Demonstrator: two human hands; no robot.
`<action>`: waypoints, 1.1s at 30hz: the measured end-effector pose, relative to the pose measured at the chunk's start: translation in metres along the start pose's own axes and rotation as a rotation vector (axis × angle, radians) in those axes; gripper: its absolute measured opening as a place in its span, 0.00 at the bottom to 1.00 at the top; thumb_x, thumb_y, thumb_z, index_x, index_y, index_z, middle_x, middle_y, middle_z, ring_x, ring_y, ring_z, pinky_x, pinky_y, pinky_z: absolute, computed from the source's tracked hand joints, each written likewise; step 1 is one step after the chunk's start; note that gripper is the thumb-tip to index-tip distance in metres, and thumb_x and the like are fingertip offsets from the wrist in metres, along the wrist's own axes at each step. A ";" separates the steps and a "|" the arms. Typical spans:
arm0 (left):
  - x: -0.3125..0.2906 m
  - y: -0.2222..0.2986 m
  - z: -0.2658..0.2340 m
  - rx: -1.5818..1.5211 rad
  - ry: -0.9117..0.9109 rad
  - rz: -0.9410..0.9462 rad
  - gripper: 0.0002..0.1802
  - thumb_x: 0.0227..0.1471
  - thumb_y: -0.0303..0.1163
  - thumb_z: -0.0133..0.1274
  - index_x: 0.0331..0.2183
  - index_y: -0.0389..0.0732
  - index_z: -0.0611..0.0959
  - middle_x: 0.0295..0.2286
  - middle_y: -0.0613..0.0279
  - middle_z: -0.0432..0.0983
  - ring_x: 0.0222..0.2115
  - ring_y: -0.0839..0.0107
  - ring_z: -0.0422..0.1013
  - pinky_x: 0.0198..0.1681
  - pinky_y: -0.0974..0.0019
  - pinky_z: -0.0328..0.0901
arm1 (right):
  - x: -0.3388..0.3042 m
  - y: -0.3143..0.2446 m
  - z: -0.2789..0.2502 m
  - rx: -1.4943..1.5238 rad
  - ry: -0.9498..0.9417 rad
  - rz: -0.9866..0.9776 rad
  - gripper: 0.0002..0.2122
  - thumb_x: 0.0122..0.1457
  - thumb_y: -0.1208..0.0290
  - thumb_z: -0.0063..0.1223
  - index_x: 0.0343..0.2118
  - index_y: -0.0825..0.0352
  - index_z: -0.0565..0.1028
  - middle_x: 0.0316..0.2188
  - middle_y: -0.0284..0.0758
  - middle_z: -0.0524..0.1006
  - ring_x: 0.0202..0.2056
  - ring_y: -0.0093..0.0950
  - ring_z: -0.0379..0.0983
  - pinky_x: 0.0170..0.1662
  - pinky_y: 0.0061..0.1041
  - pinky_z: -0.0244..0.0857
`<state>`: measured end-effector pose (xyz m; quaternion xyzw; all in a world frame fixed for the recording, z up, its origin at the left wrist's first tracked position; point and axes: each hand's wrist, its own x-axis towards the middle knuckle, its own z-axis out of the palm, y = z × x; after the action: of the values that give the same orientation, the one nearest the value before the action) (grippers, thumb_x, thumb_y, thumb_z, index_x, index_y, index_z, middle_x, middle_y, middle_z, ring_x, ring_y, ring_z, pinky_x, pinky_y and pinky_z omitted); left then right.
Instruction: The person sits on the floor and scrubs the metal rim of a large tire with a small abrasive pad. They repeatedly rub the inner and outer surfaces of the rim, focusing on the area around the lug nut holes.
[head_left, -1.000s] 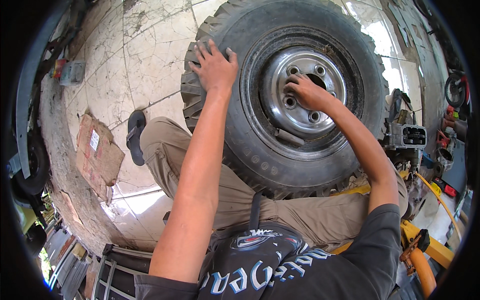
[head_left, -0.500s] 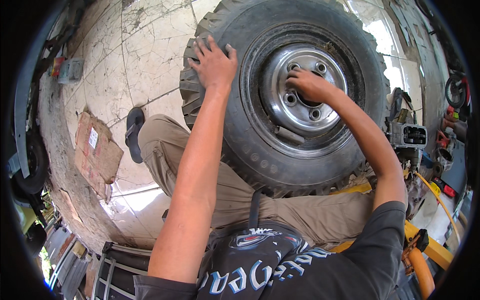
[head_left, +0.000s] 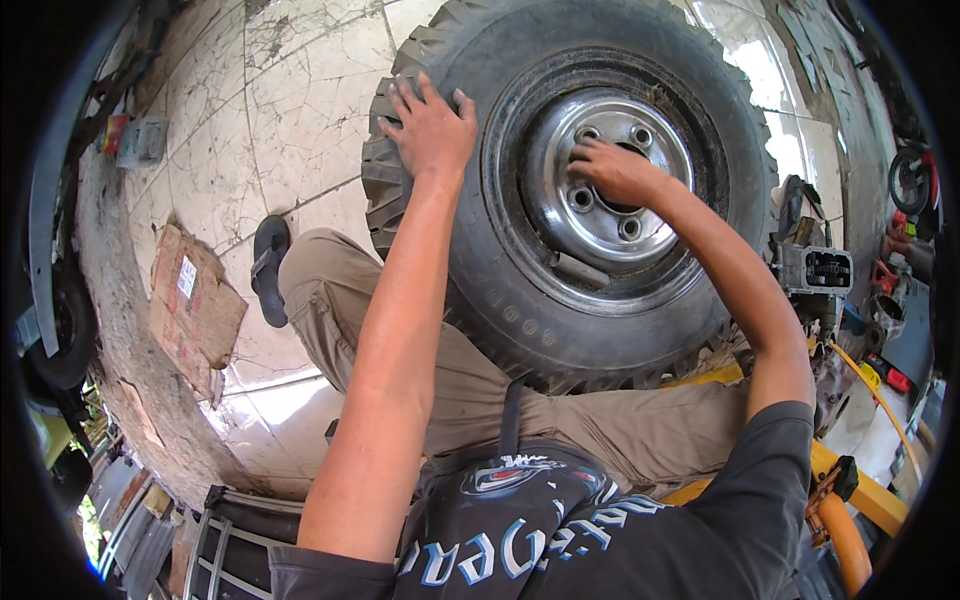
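Observation:
A large black tyre (head_left: 600, 335) with chunky tread lies on its side in front of me, a metal wheel (head_left: 665, 215) with several round stud holes in its middle. My left hand (head_left: 436, 130) rests open on the tyre's left sidewall, fingers spread toward the tread. Over the wheel's centre is my right hand (head_left: 615, 168), its fingers curled together against the metal face between two of the holes. Whatever those fingers may hold is hidden. A short grey cylindrical piece (head_left: 578, 270) sits on the near side of the rim, apart from both hands.
Flattened cardboard (head_left: 195, 300) lies on the cracked tile floor (head_left: 310, 130) to the left, near a dark sandal (head_left: 269, 270). At right are a metal engine part (head_left: 822, 270), an orange hose (head_left: 880, 400) and yellow metal framing (head_left: 870, 500). A small clear container (head_left: 142, 142) stands far left.
My right hand's fingers have shifted slightly left across the wheel face. My left hand stays in place on the tyre.

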<state>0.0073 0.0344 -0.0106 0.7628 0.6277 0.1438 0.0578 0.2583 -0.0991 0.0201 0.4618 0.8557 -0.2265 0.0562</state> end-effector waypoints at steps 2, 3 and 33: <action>-0.001 -0.002 -0.002 -0.008 0.002 -0.007 0.38 0.62 0.51 0.40 0.64 0.36 0.62 0.64 0.41 0.55 0.67 0.49 0.49 0.64 0.32 0.49 | 0.005 -0.006 -0.014 0.159 -0.040 0.156 0.19 0.53 0.85 0.48 0.49 0.70 0.75 0.55 0.47 0.71 0.59 0.48 0.66 0.65 0.43 0.58; -0.001 0.001 -0.002 -0.004 0.001 0.000 0.38 0.62 0.51 0.40 0.64 0.36 0.62 0.64 0.42 0.55 0.67 0.49 0.49 0.64 0.32 0.49 | -0.001 -0.004 0.003 0.060 0.035 0.096 0.19 0.53 0.85 0.48 0.49 0.71 0.76 0.54 0.48 0.72 0.58 0.48 0.67 0.65 0.42 0.59; -0.001 0.002 0.001 -0.001 0.002 -0.019 0.38 0.61 0.52 0.40 0.64 0.36 0.62 0.64 0.41 0.57 0.68 0.50 0.49 0.65 0.33 0.47 | -0.012 0.014 -0.004 -0.177 0.000 -0.091 0.18 0.57 0.75 0.49 0.51 0.59 0.78 0.55 0.33 0.74 0.62 0.35 0.63 0.69 0.43 0.52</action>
<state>0.0095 0.0327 -0.0108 0.7567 0.6350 0.1443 0.0588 0.2772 -0.1000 0.0227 0.4156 0.8925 -0.1522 0.0868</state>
